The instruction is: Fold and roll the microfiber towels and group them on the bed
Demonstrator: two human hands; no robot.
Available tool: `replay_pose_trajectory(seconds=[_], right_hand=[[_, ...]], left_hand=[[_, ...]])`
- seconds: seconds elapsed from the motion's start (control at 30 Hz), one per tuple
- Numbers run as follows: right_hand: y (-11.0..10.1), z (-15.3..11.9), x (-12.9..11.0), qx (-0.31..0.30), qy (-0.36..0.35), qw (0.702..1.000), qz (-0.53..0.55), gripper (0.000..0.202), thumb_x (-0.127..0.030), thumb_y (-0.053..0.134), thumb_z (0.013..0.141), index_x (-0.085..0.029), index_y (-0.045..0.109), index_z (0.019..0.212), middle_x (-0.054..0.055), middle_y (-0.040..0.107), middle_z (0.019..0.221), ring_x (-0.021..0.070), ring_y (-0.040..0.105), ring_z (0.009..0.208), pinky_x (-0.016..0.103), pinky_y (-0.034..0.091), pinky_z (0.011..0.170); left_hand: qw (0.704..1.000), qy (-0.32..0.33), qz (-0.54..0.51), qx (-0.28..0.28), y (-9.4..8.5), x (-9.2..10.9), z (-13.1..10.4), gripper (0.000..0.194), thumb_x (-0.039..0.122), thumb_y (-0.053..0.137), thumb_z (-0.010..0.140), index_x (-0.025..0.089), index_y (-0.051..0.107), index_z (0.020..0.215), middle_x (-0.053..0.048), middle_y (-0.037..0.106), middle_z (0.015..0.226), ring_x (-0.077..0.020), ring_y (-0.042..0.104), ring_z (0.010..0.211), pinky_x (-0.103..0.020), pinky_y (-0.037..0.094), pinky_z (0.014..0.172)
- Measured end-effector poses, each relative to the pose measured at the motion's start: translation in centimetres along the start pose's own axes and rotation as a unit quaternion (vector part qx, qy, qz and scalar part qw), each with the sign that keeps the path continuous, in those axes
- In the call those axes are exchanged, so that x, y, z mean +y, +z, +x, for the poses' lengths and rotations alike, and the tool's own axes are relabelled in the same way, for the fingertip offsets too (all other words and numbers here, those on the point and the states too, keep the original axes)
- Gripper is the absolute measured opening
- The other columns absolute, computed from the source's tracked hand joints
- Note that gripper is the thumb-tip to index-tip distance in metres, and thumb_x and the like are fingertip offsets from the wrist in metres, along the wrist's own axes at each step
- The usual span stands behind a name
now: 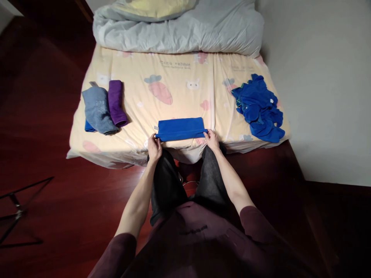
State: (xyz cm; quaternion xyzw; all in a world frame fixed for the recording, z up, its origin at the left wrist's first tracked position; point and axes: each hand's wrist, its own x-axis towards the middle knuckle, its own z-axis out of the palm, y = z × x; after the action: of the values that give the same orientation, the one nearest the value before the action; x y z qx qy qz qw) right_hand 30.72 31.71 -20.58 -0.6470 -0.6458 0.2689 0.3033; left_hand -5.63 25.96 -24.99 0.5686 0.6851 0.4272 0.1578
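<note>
A blue towel (181, 127) lies as a flat strip near the bed's front edge, with its near edge turned over into a narrow fold. My left hand (155, 148) pinches the left end of that fold, close to a small pale tag. At the other end, my right hand (212, 141) grips the fold's right corner between thumb and fingers. To the left rest a grey-blue folded towel (100, 110) and a rolled purple towel (116, 102), with a bit of blue cloth showing beneath the grey one. A crumpled heap of blue towels (261, 110) is on the right.
The bed (136, 92) has a cream sheet printed with carrots. A rolled grey quilt (179, 33) and a yellow pillow (159, 7) lie at its far end. A white wall (324, 92) stands on the right. Black stand legs (19, 212) are on the dark red floor at left.
</note>
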Motion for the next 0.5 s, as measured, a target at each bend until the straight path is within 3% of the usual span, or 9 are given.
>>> replay_pose_trajectory(seconds=[0.17,0.5], right_hand=[[0.24,0.15,0.22,0.001,-0.008,1.0,0.016,0.038,-0.042,0.054,0.104,-0.02,0.066,0.134,0.009,0.078,0.107,0.0254,0.074,0.099,0.037,0.057,0.095],[0.27,0.08,0.08,0.008,-0.005,1.0,0.017,0.035,-0.043,0.058,0.103,-0.022,0.065,0.131,0.007,0.077,0.098,0.0252,0.073,0.092,0.037,0.057,0.091]], left_hand=[[1.0,0.01,0.009,0.003,0.11,0.15,-0.07,0.056,0.048,0.037,0.11,0.011,0.05,0.15,-0.021,0.064,0.126,-0.0299,0.063,0.119,-0.048,0.047,0.114],[0.999,0.008,0.048,-0.007,-0.23,0.67,-0.19,0.048,0.034,0.042,0.106,0.014,0.058,0.147,-0.02,0.067,0.123,-0.0335,0.061,0.121,-0.051,0.047,0.111]])
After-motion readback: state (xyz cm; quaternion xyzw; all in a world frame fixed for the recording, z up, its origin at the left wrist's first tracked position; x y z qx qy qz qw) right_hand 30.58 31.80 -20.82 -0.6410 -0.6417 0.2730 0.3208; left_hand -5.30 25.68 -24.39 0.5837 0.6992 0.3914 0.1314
